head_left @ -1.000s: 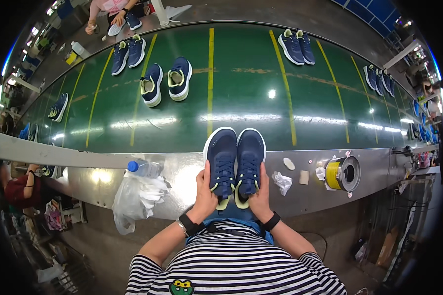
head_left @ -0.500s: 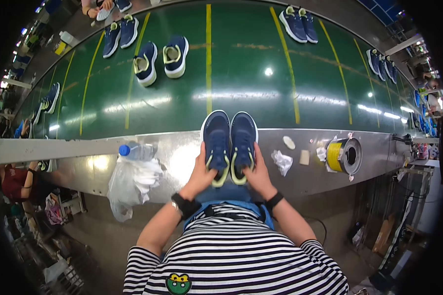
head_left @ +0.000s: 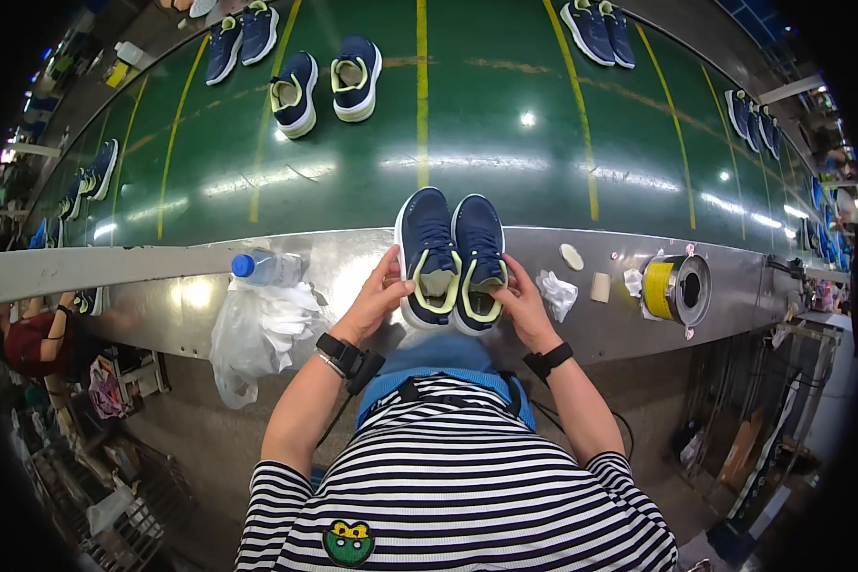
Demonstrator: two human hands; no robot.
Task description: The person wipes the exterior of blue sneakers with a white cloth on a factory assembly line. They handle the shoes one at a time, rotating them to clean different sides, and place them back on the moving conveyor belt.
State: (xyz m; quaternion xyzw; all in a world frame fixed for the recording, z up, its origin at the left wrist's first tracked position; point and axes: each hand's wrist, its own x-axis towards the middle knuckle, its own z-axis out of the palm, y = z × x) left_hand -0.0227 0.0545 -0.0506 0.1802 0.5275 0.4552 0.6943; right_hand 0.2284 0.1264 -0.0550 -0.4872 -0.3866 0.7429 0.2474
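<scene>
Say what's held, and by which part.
The left hand holds the left navy shoe, the right hand the right navy shoe, each by its outer side.

Free green belt point(head_left: 496, 124) beyond hand-held shoes point(head_left: 478, 235), bottle point(head_left: 278, 270) left, tin point(head_left: 658, 289) right

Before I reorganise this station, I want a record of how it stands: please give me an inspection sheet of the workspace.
Surface: grey metal ledge beside a yellow-lined green surface; light glares off both.
Job's things: laced navy shoes with white soles, side by side, toes pointing away from the wearer.
Clutter: clear blue-capped bottle, white plastic bag, crumpled white paper, round yellow-banded metal can.
Grip: left grip touches the pair's outer left side; right grip has its thumb at the right collar.
Cables: thin black cord below the left wrist.
Surroundings: more navy shoes on the green surface; person in a dark red top, far left.
</scene>
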